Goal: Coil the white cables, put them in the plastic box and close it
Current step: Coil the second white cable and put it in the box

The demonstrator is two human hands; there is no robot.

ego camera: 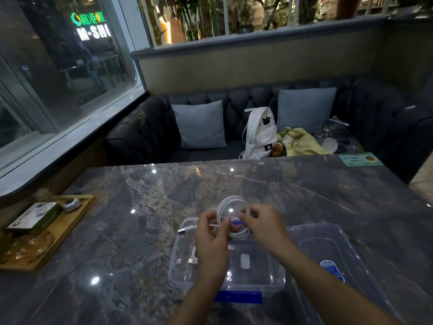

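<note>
While the left hand (212, 239) and right hand (263, 225) pinched the coiled white cable (230, 204) above the open plastic box (176, 259), they hid part of it. A second cable (193, 255) inside lay mostly behind the left hand.

White backpack (259, 133) between two cushions (199, 124).

Restaurant booth — tufted bench (234, 99), marble table (234, 184), neon-lit window (70, 66).
</note>
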